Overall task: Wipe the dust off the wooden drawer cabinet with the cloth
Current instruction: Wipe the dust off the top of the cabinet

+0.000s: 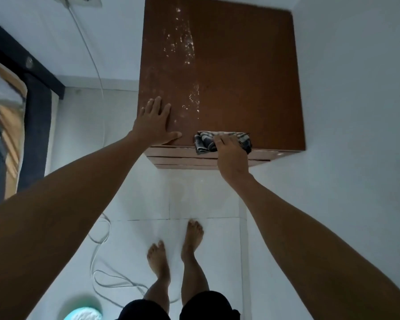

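A brown wooden drawer cabinet (245,72) stands in the room's corner, seen from above. White dust (185,49) streaks the left-middle of its top, while the right half looks clean. My right hand (231,155) grips a bunched dark striped cloth (206,142) at the top's front edge, partly over the drawer fronts. Flat on the front left corner of the top lies my left hand (154,122), fingers spread.
White walls close in behind and to the right of the cabinet. A white cable (95,63) hangs down the left wall and coils on the tiled floor (97,269). A dark-framed mirror (12,125) leans at left. A pale round object (83,312) sits bottom left. My bare feet stand before the cabinet.
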